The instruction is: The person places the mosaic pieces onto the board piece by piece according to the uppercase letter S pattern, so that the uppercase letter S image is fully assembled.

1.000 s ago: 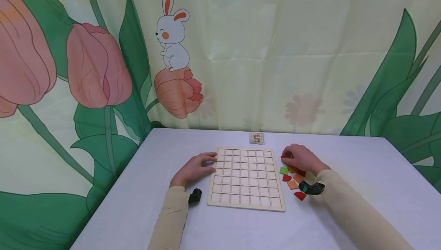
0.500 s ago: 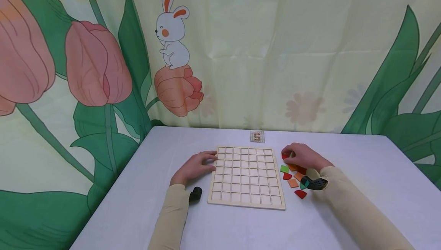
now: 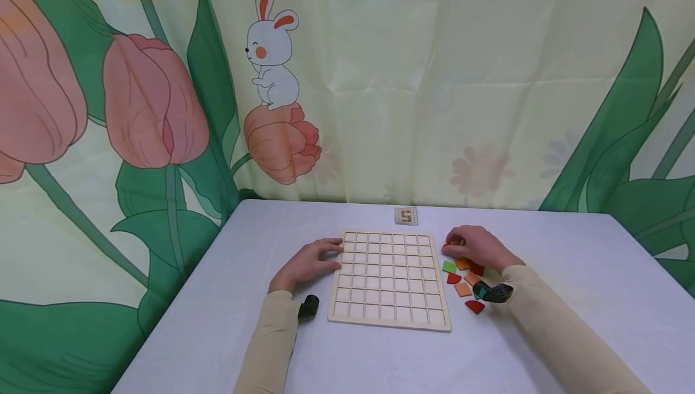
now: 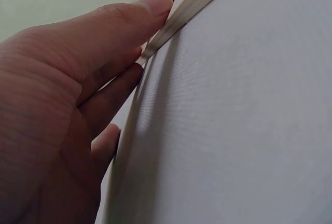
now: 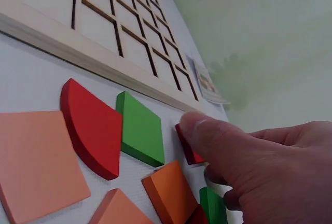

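Note:
My left hand (image 3: 306,264) rests at the left edge of a pale wooden grid board (image 3: 390,324), fingers loosely spread. In the left wrist view, its thumb (image 4: 148,14) lies against the board's edge and the other fingertips touch the side. To the right of the board, my right hand (image 3: 479,248) pinches a small red wooden piece (image 5: 188,146) low over the table. That piece is mostly covered by the thumb. Beneath and in front of this hand lie a green square (image 5: 142,130), a red quarter-round piece (image 5: 93,130) and an orange square (image 5: 171,190).
A small patterned card (image 3: 406,216) lies behind the board. Closer to the front are a light orange square (image 3: 463,289) and another red rounded piece (image 3: 475,306). A printed curtain (image 3: 380,80) hangs behind the white table (image 3: 380,364).
The right fingers have shifted slightly around the red piece, showing more of it half a second ago and less now. The left hand stays at the board's edge.

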`<state>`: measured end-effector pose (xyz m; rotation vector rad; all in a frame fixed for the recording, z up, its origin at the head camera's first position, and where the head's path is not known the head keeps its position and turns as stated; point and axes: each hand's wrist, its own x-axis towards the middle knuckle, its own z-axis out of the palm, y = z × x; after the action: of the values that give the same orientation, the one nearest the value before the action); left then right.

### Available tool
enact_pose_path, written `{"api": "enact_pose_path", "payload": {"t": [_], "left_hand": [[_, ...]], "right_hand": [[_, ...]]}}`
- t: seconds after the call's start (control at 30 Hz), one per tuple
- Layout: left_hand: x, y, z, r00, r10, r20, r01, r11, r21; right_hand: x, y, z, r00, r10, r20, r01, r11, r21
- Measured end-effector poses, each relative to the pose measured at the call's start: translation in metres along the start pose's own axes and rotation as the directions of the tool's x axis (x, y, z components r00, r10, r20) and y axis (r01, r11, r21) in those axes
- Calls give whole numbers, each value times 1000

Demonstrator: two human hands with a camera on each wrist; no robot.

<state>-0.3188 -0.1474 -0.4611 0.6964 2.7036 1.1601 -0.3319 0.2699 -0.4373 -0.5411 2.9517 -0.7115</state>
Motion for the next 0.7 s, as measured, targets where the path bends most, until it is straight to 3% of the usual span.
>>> {"api": "enact_pose_path", "payload": {"t": [0.17,0.47,0.7], "left_hand": [[0,1,-1,1000,-1,6,1,1000,8],[0,1,-2,1000,11,4,-11,1000,9],[-1,0,-1,1000,12,8,-12,1000,8]], "right_hand": [[-1,1,-3,999,-12,29,11,999,35],[-1,4,-4,998,-60,22,60,998,14],[-1,1,-4,1000,-20,0,20,1000,1]]}}
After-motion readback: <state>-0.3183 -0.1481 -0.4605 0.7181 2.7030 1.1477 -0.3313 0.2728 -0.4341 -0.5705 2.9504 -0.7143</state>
